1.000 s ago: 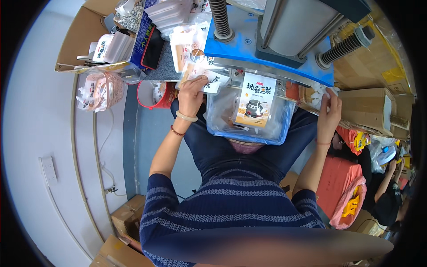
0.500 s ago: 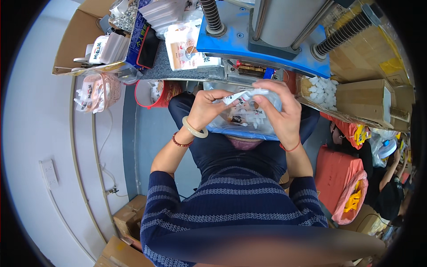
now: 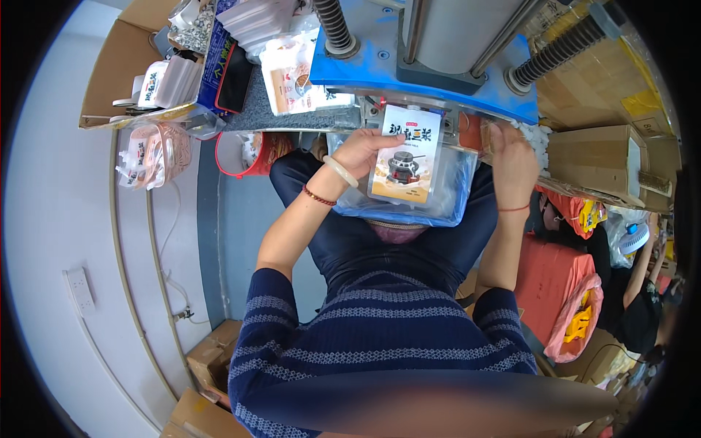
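Observation:
My left hand (image 3: 363, 152) grips the left edge of a white and orange printed pouch (image 3: 406, 155) and holds its top end up under the blue press machine (image 3: 409, 66). A pale bangle and a red bead bracelet circle that wrist. My right hand (image 3: 513, 157) rests against the machine's front at the pouch's right, by a small orange-red part; whether it grips anything is unclear. A clear plastic bin with a blue rim (image 3: 416, 201) sits on my lap under the pouch.
A stack of similar pouches (image 3: 290, 73) lies on the grey bench left of the machine, beside a black phone (image 3: 235, 67). A red bucket (image 3: 244, 153) stands below. Cardboard boxes (image 3: 595, 157) sit right. Another person (image 3: 642, 292) sits at far right by red sacks (image 3: 558, 292).
Half a second ago both hands worked a pouch over the lap bin. Now my left hand has raised the pouch to the machine and my right hand has moved out to the machine's front.

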The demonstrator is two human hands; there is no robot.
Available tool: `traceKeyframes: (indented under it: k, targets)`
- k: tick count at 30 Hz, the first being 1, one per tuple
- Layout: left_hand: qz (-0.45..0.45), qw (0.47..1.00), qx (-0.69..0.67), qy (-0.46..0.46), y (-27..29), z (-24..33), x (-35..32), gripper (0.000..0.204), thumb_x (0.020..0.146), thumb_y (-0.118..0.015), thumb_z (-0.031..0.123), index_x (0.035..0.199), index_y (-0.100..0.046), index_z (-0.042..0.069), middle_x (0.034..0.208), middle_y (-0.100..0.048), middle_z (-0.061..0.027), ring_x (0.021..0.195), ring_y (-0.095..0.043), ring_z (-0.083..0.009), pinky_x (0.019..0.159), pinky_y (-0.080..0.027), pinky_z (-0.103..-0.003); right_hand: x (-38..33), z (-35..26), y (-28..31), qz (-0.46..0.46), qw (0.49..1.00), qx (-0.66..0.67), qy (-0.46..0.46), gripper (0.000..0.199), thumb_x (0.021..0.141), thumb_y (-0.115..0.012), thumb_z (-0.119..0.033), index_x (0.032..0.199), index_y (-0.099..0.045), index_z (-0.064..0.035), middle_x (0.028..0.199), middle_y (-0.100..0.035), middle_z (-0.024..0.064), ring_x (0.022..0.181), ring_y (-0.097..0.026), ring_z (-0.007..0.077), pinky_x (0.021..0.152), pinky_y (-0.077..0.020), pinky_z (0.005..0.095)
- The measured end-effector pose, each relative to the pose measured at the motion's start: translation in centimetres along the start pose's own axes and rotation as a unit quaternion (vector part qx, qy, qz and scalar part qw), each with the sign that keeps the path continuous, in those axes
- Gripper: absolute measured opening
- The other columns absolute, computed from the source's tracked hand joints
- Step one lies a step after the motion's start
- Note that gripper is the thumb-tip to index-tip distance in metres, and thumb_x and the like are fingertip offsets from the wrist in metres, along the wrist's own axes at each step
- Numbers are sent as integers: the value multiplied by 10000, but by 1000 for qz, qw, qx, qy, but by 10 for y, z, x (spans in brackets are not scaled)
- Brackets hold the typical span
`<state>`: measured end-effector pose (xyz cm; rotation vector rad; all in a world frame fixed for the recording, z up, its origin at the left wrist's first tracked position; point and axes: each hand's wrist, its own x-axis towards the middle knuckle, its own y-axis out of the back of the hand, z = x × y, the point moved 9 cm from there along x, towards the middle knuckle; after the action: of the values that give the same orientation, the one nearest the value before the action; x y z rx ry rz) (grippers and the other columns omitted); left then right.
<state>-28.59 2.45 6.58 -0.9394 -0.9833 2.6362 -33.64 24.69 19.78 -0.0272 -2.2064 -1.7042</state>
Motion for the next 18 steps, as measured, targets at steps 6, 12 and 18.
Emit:
traceKeyframes:
  k: [6,12,18]
  targets:
    - [10,993,113,-42,16,-2,6,246,904,-676,146,1098,-685,-5,999,-709,-65,878,-662,-126,805,-533,-267,8,67,-53,-59,997,-27,-33,177,865,-599,-179,1001,-629,-70,917,-652,207,869,-633,388,724,-504,482]
    - [249,520,644,-503,50,119,-70,644,824,-740,237,1349,-473,-24,1298,-548,-227,1185,-537,-325,1003,-415,-416,1,57,-6,84,984,132,-82,154,938,-548,-126,1027,-617,-20,1022,-615,213,902,-597,400,770,-469,459]
    - [268,541,661,-445,75,80,-103,358,741,-610,-36,1071,-700,71,1109,-690,-98,1038,-631,-285,941,-468,-393,-30,12,29,53,931,358,-48,206,968,-543,-69,1138,-639,-4,1019,-643,82,872,-623,142,774,-493,257]
